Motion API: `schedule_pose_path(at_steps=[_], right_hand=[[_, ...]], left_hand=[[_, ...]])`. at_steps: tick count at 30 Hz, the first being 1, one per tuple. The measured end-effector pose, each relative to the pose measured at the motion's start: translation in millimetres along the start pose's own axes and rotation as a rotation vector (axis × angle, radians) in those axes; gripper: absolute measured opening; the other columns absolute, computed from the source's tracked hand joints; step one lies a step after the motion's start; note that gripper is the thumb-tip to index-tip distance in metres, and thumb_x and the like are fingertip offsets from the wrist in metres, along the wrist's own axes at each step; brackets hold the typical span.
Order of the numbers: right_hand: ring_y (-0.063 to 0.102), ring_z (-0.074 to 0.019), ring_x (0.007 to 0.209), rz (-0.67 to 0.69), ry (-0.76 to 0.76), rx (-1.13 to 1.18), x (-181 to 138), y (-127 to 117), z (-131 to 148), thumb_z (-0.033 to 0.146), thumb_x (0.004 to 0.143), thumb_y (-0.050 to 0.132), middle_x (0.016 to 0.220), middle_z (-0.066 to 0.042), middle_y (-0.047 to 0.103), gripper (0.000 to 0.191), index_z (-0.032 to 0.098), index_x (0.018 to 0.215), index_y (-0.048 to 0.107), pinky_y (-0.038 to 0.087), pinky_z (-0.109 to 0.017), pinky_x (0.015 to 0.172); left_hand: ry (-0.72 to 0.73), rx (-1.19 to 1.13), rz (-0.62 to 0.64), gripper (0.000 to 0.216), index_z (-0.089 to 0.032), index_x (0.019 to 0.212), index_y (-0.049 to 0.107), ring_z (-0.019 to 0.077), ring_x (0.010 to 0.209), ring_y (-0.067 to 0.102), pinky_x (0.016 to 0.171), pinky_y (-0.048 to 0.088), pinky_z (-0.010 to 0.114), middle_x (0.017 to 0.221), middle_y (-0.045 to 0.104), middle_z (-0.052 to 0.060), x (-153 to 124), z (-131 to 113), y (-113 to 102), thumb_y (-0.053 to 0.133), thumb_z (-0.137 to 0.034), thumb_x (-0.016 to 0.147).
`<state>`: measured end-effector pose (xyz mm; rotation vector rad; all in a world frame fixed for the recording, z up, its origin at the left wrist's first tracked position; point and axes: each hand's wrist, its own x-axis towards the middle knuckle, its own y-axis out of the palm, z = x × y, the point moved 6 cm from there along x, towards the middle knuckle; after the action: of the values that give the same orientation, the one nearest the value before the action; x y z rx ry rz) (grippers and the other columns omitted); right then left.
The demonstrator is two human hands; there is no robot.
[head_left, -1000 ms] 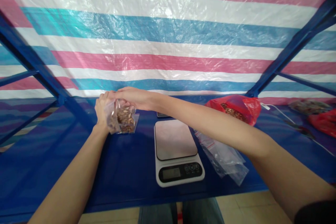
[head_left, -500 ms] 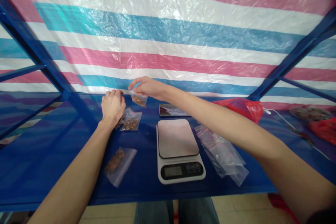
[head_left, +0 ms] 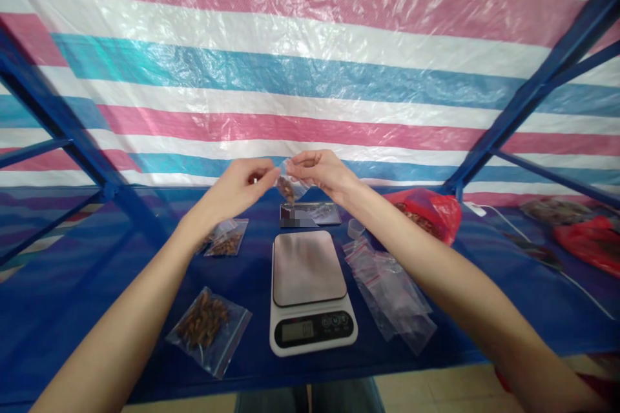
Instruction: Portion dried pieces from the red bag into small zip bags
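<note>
I see my left hand (head_left: 237, 187) and right hand (head_left: 322, 171) pinching one small filled bag (head_left: 289, 187) above the far table (head_left: 72, 284). Two filled bags lie left of one scale (head_left: 310, 290); empty bags (head_left: 392, 290) right. Near-left table stays open.

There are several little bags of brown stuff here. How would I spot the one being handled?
Start at the white kitchen scale mid-table and look straight above it. There both hands, left hand and right hand, pinch a small clear bag in mid-air. It alone is lifted; the other filled bags lie flat on the blue surface.
</note>
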<state>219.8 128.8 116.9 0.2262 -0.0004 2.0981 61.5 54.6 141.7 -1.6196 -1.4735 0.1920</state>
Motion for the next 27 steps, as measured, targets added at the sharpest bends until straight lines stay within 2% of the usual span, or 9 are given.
schedule_pose_path(at_steps=[2, 3, 6, 9, 13, 17, 20, 24, 27], right_hand=[[0.059, -0.0092, 0.057, 0.016, -0.009, 0.041, 0, -5, -1, 0.029, 0.062, 0.100, 0.065, 0.001, 0.069, 0.032, 0.014, 0.075, 0.074, 0.047, -0.021, 0.054], [0.061, -0.0103, 0.057, 0.036, -0.011, 0.055, 0, -6, -1, 0.035, 0.062, 0.100, 0.065, 0.000, 0.069, 0.036, 0.015, 0.074, 0.074, 0.049, -0.022, 0.054], [0.066, -0.0136, 0.055, 0.081, -0.002, 0.076, -1, -8, 0, 0.048, 0.070, 0.096, 0.063, -0.003, 0.071, 0.041, 0.015, 0.071, 0.072, 0.055, -0.024, 0.055], [0.069, -0.0144, 0.057, 0.080, 0.058, 0.043, -3, -13, -3, 0.041, 0.077, 0.094, 0.066, -0.006, 0.075, 0.033, 0.015, 0.075, 0.073, 0.058, -0.023, 0.057], [0.076, -0.0188, 0.068, 0.108, 0.092, -0.028, -4, -21, -7, 0.027, 0.068, 0.098, 0.073, -0.007, 0.078, 0.029, 0.015, 0.085, 0.077, 0.064, -0.027, 0.064], [0.073, -0.0157, 0.068, 0.169, 0.042, -0.197, -3, -24, -10, 0.038, 0.069, 0.097, 0.075, -0.007, 0.078, 0.032, 0.014, 0.080, 0.080, 0.061, -0.023, 0.062], [0.071, -0.0146, 0.067, 0.154, 0.048, -0.292, 0, -25, -16, 0.038, 0.071, 0.095, 0.074, -0.007, 0.078, 0.028, 0.015, 0.079, 0.081, 0.060, -0.023, 0.061], [0.070, -0.0151, 0.066, 0.162, 0.078, -0.340, 1, -24, -21, 0.035, 0.072, 0.093, 0.072, -0.007, 0.077, 0.023, 0.016, 0.075, 0.081, 0.059, -0.023, 0.058], [0.069, -0.0150, 0.063, 0.182, 0.084, -0.324, 0, -24, -20, 0.037, 0.069, 0.096, 0.072, -0.008, 0.077, 0.028, 0.015, 0.075, 0.080, 0.060, -0.025, 0.058]], left_hand=[[0.001, -0.069, 0.337, 0.051, -0.019, 0.062, 0.060, 0.0112, 0.052, 0.052, 0.053, 0.040, 0.026, 0.056, 0.059, 0.000, 15, -23, 21, 0.054, -0.049, 0.103], [-0.003, -0.107, 0.403, 0.051, -0.018, 0.064, 0.064, 0.0112, 0.051, 0.054, 0.052, 0.042, 0.025, 0.057, 0.063, 0.001, 22, -29, 26, 0.056, -0.051, 0.102], [-0.013, -0.217, 0.391, 0.046, -0.017, 0.072, 0.073, 0.0128, 0.053, 0.061, 0.051, 0.047, 0.024, 0.063, 0.071, 0.004, 41, -27, 33, 0.062, -0.053, 0.098], [-0.023, -0.257, 0.370, 0.045, -0.016, 0.076, 0.078, 0.0139, 0.057, 0.065, 0.053, 0.050, 0.024, 0.065, 0.073, 0.006, 51, -12, 37, 0.065, -0.054, 0.097], [-0.048, -0.233, 0.396, 0.044, -0.018, 0.079, 0.081, 0.0153, 0.064, 0.070, 0.060, 0.053, 0.024, 0.070, 0.076, 0.006, 53, 6, 35, 0.069, -0.056, 0.096], [-0.049, -0.149, 0.479, 0.044, -0.017, 0.082, 0.082, 0.0167, 0.069, 0.072, 0.063, 0.053, 0.025, 0.076, 0.079, 0.008, 51, 13, 36, 0.068, -0.057, 0.095], [-0.058, -0.135, 0.541, 0.042, -0.017, 0.084, 0.082, 0.0178, 0.070, 0.073, 0.065, 0.054, 0.026, 0.078, 0.079, 0.008, 50, 14, 44, 0.069, -0.055, 0.095], [-0.078, -0.155, 0.559, 0.034, -0.018, 0.084, 0.082, 0.0188, 0.070, 0.074, 0.064, 0.054, 0.026, 0.075, 0.079, 0.007, 50, 16, 54, 0.074, -0.050, 0.089], [-0.076, -0.189, 0.567, 0.028, -0.019, 0.089, 0.083, 0.0201, 0.073, 0.075, 0.065, 0.055, 0.027, 0.081, 0.080, 0.008, 50, 15, 59, 0.075, -0.045, 0.087]])
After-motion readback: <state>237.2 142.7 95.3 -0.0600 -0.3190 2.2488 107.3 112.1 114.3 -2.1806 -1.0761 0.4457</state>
